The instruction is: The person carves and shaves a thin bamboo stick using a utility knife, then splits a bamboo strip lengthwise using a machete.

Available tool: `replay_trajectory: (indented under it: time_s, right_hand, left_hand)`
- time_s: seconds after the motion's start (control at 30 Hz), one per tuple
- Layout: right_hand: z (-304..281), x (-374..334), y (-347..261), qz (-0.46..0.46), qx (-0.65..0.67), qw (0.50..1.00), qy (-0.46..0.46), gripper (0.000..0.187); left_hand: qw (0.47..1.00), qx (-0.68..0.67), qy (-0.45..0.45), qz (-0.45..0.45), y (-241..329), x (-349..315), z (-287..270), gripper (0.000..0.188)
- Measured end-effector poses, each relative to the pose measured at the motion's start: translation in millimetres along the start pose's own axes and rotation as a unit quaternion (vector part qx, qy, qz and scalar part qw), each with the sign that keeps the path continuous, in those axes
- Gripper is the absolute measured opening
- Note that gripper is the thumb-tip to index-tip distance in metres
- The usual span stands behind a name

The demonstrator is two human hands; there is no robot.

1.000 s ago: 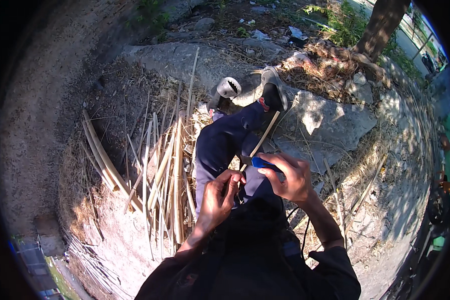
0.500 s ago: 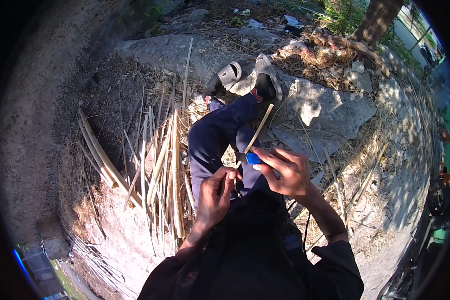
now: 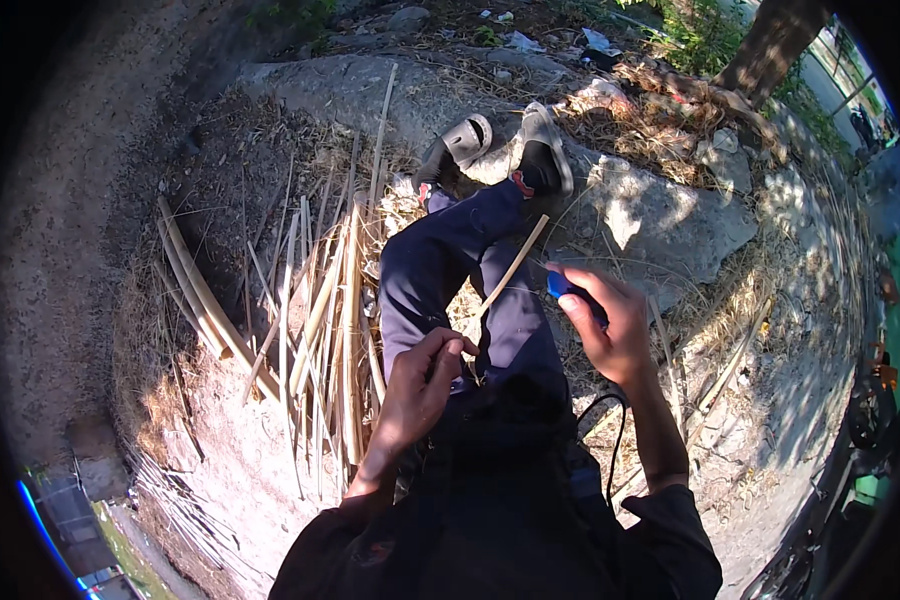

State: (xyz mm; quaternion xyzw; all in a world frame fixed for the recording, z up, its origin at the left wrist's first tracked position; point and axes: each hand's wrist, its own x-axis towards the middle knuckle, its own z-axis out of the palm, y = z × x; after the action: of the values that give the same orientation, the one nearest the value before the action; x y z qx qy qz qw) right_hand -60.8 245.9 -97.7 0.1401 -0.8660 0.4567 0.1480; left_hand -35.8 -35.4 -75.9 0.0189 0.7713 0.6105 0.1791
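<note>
My left hand (image 3: 422, 385) is closed in front of my lap, its fingers pinched round the lower end of a pale, narrow wooden strip (image 3: 515, 264). The strip slants up and away to the right, over my dark blue trouser legs (image 3: 433, 262). To the right, apart from the strip, my right hand (image 3: 615, 335) is closed round the blue handle of a knife (image 3: 564, 287). Its blade hardly shows at this angle. The strip's lowest end is hidden in my left fingers.
Many long split strips (image 3: 352, 330) lie heaped to the left of my legs, with thicker curved pieces (image 3: 202, 285) beyond. A flat grey rock (image 3: 660, 225) lies right of my shoes (image 3: 540, 135). A thin black cord (image 3: 620, 430) loops below my right wrist. A tree trunk (image 3: 775, 45) stands far right.
My right hand has moved the knife off the strip, to the right and up a little. My left hand still grips the strip's end, slightly lower in view.
</note>
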Motion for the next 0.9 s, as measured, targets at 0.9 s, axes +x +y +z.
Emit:
replay_trajectory:
  time_s: [0.9]
  right_hand:
    - [-13.5, 16.1, 12.7, 0.051, -0.016, 0.991, 0.121, 0.022]
  left_hand:
    - [0.998, 0.054, 0.027, -0.013, 6.4, -23.6, 15.6, 0.021]
